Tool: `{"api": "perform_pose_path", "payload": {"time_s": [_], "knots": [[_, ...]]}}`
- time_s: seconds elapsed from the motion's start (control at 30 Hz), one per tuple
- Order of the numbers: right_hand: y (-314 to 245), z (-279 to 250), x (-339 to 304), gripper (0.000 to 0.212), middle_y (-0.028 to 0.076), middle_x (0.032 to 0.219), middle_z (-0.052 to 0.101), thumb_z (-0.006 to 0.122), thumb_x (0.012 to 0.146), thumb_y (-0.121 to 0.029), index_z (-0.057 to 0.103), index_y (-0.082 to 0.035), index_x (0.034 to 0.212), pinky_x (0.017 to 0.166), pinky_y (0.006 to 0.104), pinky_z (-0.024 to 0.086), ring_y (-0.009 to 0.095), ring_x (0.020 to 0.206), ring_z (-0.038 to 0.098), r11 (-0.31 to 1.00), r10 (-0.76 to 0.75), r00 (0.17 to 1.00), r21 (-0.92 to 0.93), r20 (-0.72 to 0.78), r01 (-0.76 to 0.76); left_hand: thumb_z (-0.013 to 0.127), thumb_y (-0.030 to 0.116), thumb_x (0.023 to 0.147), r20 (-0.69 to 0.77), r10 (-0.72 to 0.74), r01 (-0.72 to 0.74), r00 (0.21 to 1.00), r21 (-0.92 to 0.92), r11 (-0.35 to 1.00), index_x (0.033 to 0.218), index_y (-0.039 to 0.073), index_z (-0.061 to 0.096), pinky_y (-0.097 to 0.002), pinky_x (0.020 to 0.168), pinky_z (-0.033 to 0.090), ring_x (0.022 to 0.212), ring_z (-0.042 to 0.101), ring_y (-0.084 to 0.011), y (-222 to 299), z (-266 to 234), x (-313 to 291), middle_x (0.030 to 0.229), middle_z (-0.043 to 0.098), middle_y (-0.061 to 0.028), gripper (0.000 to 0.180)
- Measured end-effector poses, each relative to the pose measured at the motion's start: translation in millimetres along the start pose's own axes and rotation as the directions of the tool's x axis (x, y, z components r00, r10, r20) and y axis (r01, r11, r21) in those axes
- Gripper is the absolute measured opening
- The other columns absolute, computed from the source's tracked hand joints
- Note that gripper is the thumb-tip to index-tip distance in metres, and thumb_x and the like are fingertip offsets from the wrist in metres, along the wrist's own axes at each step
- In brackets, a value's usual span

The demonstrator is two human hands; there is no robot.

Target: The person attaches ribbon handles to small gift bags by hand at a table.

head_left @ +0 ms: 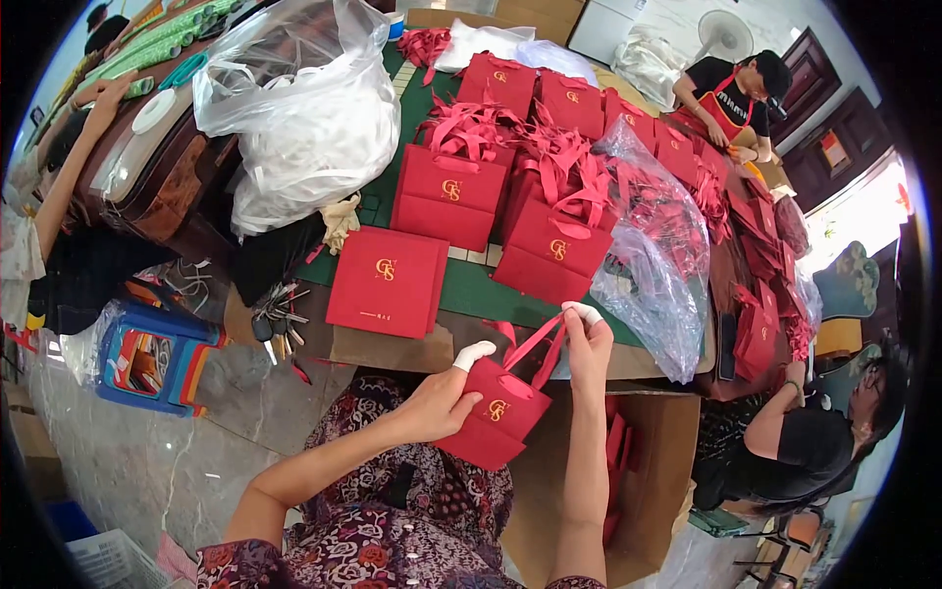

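Observation:
A small red paper gift bag (496, 432) with a gold emblem hangs tilted over my lap. My left hand (437, 402) closes on its upper left side, thumb across the front. On the right, my right hand (589, 348) pinches the bag's red ribbon handle (549, 361) and draws it up taut. White covers sit on a fingertip of each hand. Just beyond my hands, a flat red bag or stack of bags (385, 283) lies near the table edge. Upright red gift bags (446, 196) with looped ribbons stand in rows behind it.
An open cardboard box (653, 481) with red bags inside stands at my right knee. Clear plastic wrap (653, 285) covers bags on the table (437, 108). A bulging plastic sack (304, 147), keys (280, 319) and a blue stool (157, 358) are leftward. Other people work around the table.

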State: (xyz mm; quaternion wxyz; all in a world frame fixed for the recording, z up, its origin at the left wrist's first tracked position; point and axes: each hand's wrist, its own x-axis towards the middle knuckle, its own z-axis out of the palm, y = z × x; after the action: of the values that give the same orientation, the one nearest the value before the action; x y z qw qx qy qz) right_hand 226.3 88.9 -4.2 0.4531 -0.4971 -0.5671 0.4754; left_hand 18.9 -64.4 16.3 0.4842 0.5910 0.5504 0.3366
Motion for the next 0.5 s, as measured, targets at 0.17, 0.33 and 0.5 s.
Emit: {"api": "perform_pose_path", "payload": {"time_s": [0.17, 0.33, 0.5], "knots": [[-5, -3, -6, 0.029, 0.0, 0.099, 0.064, 0.059, 0.098, -0.018, 0.06, -0.003, 0.124, 0.063, 0.0203, 0.044, 0.007, 0.082, 0.06, 0.997, -0.015, 1.0, -0.074, -0.014, 0.014, 0.058, -0.001, 0.089, -0.117, 0.069, -0.09, 0.991, -0.191, 0.977, 0.148, 0.004, 0.025, -0.0394, 0.11, 0.033, 0.132, 0.044, -0.0292, -9, -6, 4, 0.135, 0.047, -0.0197, 0.067], [-29, -10, -31, 0.033, 0.002, 0.106, 0.062, 0.059, 0.098, -0.015, 0.055, -0.003, 0.128, 0.074, 0.0234, 0.049, 0.01, 0.089, 0.059, 0.995, 0.065, 0.996, -0.085, 0.056, -0.06, 0.058, -0.008, 0.087, -0.33, 0.151, -0.253, 0.932, -0.292, 0.922, 0.147, 0.0, 0.026, -0.0373, 0.119, 0.019, 0.144, 0.024, -0.0233, -12, -36, 23, 0.148, 0.033, -0.0144, 0.068], [-56, 30, -34, 0.027, 0.0, 0.095, 0.065, 0.067, 0.09, -0.007, 0.06, 0.001, 0.115, 0.077, 0.0246, 0.049, 0.009, 0.088, 0.06, 0.994, 0.107, 0.932, -0.021, 0.346, -0.106, 0.058, -0.006, 0.088, -0.453, 0.266, -0.391, 0.851, -0.209, 0.896, 0.147, -0.001, 0.027, -0.0355, 0.117, 0.025, 0.14, 0.033, -0.0229, 0, -70, 45, 0.147, 0.036, -0.0155, 0.067]]}}
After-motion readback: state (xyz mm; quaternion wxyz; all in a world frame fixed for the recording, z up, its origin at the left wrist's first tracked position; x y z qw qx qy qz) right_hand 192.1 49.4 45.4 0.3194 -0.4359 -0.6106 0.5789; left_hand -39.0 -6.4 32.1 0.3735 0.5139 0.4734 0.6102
